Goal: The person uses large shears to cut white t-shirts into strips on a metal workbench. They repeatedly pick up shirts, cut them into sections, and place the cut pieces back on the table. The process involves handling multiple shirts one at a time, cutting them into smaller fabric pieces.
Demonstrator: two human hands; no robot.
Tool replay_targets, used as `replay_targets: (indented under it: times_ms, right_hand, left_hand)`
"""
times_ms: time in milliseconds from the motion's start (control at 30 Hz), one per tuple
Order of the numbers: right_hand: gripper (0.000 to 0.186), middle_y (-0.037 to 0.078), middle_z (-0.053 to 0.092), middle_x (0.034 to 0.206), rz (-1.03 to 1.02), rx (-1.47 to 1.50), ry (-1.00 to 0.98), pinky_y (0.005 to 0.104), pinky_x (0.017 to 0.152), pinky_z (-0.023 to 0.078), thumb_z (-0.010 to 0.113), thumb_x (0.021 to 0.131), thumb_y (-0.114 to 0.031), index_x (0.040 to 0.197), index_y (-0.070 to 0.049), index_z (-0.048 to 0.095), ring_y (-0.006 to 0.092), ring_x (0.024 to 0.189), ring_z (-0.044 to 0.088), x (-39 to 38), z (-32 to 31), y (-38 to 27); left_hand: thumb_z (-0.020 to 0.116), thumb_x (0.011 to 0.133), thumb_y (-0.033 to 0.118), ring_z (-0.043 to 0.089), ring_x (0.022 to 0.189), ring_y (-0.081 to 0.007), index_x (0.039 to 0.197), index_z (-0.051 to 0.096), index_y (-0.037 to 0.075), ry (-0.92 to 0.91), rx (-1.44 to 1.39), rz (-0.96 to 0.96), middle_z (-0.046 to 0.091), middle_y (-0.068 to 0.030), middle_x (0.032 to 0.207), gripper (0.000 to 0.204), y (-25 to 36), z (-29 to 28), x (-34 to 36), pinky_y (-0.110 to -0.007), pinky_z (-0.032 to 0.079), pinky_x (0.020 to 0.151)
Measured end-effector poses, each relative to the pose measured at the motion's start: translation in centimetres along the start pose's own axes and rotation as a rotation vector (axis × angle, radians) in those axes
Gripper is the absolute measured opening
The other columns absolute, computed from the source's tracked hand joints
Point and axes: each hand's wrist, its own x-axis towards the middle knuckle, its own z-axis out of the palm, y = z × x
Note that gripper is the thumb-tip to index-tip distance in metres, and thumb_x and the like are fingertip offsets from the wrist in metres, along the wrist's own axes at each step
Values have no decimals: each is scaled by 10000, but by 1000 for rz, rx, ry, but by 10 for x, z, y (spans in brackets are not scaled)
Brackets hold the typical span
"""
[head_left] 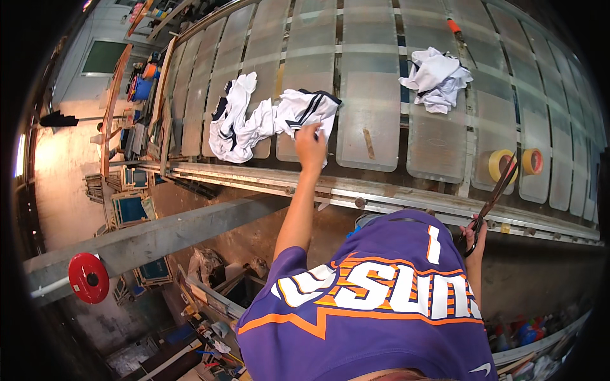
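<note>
My left hand (310,148) is closed on the near edge of a white garment piece (310,108) with dark stripes, its fingers pinched into the cloth. Joined to or touching that piece, a crumpled heap of white cloth (236,130) with dark trim lies to its left. Down at the right, my right hand (473,236) grips black-handled scissors (492,202) at their handles. Their long blades point up and away, over the table's near rail, and seem closed. Both cloths rest on a long table of translucent panels (368,120).
Another bundle of white cloth (436,79) lies farther right on the table. Beyond it is an orange-handled tool (454,26). Two tape rolls, a yellow one (494,166) and an orange-yellow one (538,162), sit near the scissors. A metal rail (394,202) edges the table; a red disc (88,278) stands lower left.
</note>
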Motion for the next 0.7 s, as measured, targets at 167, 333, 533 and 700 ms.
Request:
replay_targets:
  times_ms: [167,333,533,700]
  right_hand:
    - [505,4,473,886,-66,-57,-124,227,766,482,661,928,-232,1305,2,421,79,794,499,29,17,-7]
    - [409,8,486,880,55,120,-294,215,760,467,677,892,-95,1227,7,465,77,792,503,76,73,-51]
    - [464,32,498,982,-138,51,-502,224,755,460,730,861,-137,1234,-2,491,110,870,545,115,143,-116]
    - [512,86,517,1151,-468,-88,-521,297,878,408,774,815,-215,1200,-1,514,189,1031,545,111,164,-136]
  left_hand:
    - [743,770,380,580,917,-316,862,668,89,14,301,-300,610,-103,909,315,-23,-36,3,-438,464,774]
    - [677,834,191,661,838,-304,878,674,79,92,-210,-198,677,-108,831,121,-32,-43,50,-403,513,738]
    - [670,788,95,595,1116,-302,1193,589,157,-110,181,173,637,-81,1219,417,4,-97,108,-477,491,891]
    - [672,793,125,478,1286,-293,1079,650,183,-327,598,416,555,-101,1346,292,-72,-49,54,-581,422,969]
